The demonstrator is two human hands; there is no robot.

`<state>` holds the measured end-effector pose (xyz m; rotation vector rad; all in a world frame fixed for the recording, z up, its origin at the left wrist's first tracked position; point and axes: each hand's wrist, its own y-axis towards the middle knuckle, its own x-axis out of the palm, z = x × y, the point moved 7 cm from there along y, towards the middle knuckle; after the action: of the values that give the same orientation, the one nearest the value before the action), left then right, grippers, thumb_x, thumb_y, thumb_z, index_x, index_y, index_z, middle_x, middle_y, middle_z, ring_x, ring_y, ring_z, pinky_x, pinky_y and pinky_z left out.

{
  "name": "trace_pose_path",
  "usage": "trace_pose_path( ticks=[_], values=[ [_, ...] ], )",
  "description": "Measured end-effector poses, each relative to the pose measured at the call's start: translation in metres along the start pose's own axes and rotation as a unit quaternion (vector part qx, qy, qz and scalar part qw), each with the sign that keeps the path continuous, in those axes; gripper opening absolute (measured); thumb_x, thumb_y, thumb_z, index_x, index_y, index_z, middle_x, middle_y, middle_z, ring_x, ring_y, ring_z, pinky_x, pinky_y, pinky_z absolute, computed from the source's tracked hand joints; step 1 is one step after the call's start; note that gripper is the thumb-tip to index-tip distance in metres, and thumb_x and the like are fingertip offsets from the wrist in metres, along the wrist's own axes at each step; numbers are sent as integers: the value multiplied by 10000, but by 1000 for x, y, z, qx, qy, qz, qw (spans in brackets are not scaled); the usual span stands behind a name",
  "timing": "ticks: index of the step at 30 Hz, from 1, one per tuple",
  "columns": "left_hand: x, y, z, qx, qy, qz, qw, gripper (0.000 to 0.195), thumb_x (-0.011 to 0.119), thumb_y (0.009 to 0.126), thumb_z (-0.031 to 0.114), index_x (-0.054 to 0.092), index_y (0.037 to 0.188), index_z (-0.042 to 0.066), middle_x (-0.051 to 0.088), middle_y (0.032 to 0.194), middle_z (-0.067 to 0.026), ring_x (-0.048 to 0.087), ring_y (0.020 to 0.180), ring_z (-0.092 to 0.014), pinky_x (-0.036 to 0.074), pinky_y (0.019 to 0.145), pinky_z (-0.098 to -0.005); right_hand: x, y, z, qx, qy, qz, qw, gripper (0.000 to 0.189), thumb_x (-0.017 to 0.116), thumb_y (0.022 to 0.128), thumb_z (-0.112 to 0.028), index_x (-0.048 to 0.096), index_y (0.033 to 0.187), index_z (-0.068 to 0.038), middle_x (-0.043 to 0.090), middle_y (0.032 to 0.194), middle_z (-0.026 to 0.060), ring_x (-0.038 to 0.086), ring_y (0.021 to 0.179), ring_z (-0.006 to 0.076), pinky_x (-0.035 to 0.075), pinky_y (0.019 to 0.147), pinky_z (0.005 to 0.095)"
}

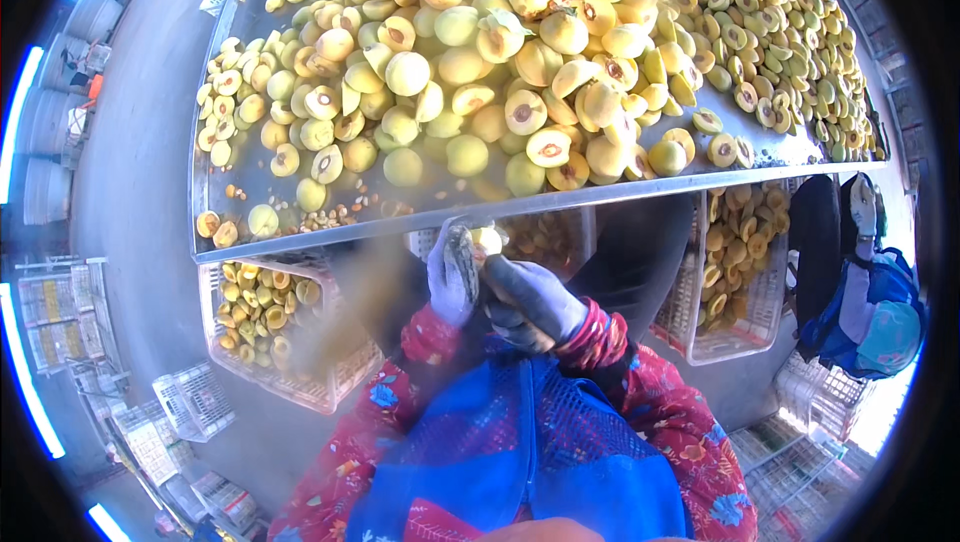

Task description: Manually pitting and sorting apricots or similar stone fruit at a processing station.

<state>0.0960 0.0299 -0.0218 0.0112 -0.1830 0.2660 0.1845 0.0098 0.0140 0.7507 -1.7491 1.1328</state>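
My left hand [453,272], in a pale glove with a dark palm, holds a yellow-green stone fruit [486,240] just below the front edge of the metal table [420,221]. My right hand [529,300], gloved the same way, is closed against the lower side of that fruit; whether it grips a small tool is hidden by the fingers. On the table lies a heap of whole and halved fruit [465,91], some halves with brown pits showing. Loose pits and kernels [330,219] lie near the table's front left.
Plastic crates of halved fruit stand below the table: one at left [330,384], one at right [694,350], one behind my hands [589,230]. A co-worker in blue [862,309] sits at far right. More halves [780,39] cover the table's right. Empty crates [193,401] stand lower left.
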Motion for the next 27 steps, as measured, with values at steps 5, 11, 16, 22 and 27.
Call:
trace_pose_path(
  ticks=[5,11,16,22,27],
  values=[
    [9,3,24,187,264,-10,946,351,382,843,250,411,1056,-27,524,806,-76,497,691,-111,415,602,-208,10,3,12,122,300,-253,912,291,356,836,-331,459,840,-59,396,485,12,372,356,73,300,316,174],
    [-103,-5,52,70,329,134,932,246,327,848,214,489,908,38,512,758,-66,510,693,-169,419,587,-273,-22,-10,-10,12,217,-94,972,390,318,833,-384,446,792,-19,378,442,11,332,302,92,264,272,178],
    [-101,-3,129,118,776,124,607,337,532,719,262,471,965,41,495,885,-169,483,823,-330,380,724,-400,-59,-16,-13,-20,-8,110,994,370,384,814,-393,453,763,-33,366,456,7,330,312,84,265,268,189],
    [-42,101,45,30,736,-70,673,499,574,665,312,416,1038,20,483,952,-204,471,896,-318,371,773,-384,-44,-10,-28,-164,-373,148,901,355,393,822,-355,488,761,-18,435,472,22,401,356,83,317,338,192],
    [-46,110,24,-100,413,-111,898,432,504,726,284,405,1039,4,507,962,-161,519,839,-269,444,636,-353,-38,-28,-29,-114,-302,198,926,272,397,828,-268,459,839,-3,451,509,33,403,356,86,316,335,182]
  ],
)
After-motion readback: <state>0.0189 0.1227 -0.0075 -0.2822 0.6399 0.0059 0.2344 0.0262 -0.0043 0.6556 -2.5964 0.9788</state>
